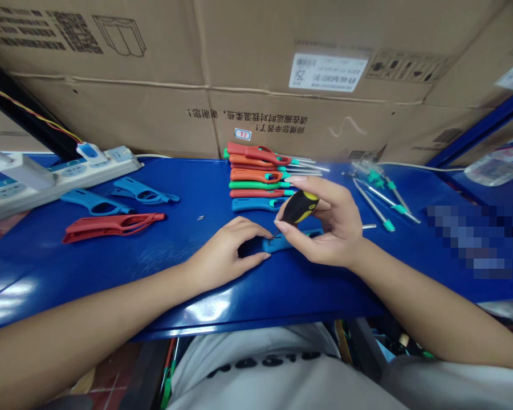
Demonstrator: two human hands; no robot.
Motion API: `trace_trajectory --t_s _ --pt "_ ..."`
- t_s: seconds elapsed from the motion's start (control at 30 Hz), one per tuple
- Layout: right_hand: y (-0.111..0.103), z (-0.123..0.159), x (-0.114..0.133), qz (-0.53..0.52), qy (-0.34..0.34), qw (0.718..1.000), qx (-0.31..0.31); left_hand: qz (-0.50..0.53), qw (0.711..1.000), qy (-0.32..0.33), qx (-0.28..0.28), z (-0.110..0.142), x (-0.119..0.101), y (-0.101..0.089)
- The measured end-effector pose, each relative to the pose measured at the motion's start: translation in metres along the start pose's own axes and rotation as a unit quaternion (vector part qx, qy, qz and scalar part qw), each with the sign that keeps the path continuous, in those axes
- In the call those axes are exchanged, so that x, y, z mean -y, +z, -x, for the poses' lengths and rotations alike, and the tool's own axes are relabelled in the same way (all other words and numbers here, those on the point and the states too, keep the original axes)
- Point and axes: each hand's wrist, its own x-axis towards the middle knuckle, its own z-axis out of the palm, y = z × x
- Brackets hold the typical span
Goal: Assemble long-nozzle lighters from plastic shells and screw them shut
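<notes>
The blue lighter (277, 245) lies on the tabletop (308, 290), at six o'clock from the lighter row (260, 175). The left hand (222, 250) pinches just its end, the right hand (337, 228) the screwdriver (298, 208); so little steadied, I reckon that slanting tip could skid into a finger.

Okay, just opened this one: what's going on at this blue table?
The right hand grips a black and yellow screwdriver, its tip at the near-left end of a blue lighter lying on the table. The left hand is beside that end. Behind them is a stack of colored lighters; blue and red casing pieces lie to the left.
</notes>
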Motion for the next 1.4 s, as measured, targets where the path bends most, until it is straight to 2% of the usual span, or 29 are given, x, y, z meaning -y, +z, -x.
trace_trajectory --t_s 0.2,0.43,0.53,0.63,0.8,0.93,1.0,1.07,1.23,1.3,1.4 --pt "0.000 -0.004 0.003 -0.020 0.015 0.999 0.039 0.003 1.000 -0.006 -0.003 0.001 0.001 0.002" --pt "-0.003 -0.016 0.008 -0.083 0.115 0.984 0.104 -0.004 1.000 -0.012 -0.008 0.000 -0.002 0.006" --pt "-0.004 -0.022 0.009 -0.044 0.115 0.984 0.128 -0.003 1.000 -0.009 -0.009 0.000 -0.001 0.007" --pt "-0.003 -0.030 0.011 0.049 0.088 0.983 0.151 -0.005 1.000 -0.002 -0.016 0.000 0.001 0.008" --pt "0.003 -0.042 0.019 0.209 0.065 0.967 0.128 0.003 1.000 0.001 -0.016 0.000 0.002 0.008" --pt "0.002 -0.047 0.027 0.142 0.123 0.973 0.136 0.011 1.000 -0.014 -0.007 0.000 0.001 0.006" --pt "0.000 -0.046 0.027 0.108 0.128 0.976 0.142 0.009 1.000 -0.020 -0.005 0.000 0.001 0.006" --pt "-0.002 -0.044 0.025 0.120 0.104 0.977 0.139 0.005 1.000 -0.025 -0.005 0.000 0.001 0.006" --pt "-0.006 -0.036 0.013 0.194 -0.020 0.977 0.086 0.000 1.000 -0.019 -0.010 0.000 0.002 0.007" --pt "-0.007 -0.035 0.012 0.171 -0.023 0.982 0.072 0.000 1.000 -0.019 -0.008 0.000 0.002 0.007" --pt "-0.010 -0.036 0.012 0.100 0.020 0.991 0.082 0.002 1.000 -0.019 -0.003 0.000 0.002 0.007"
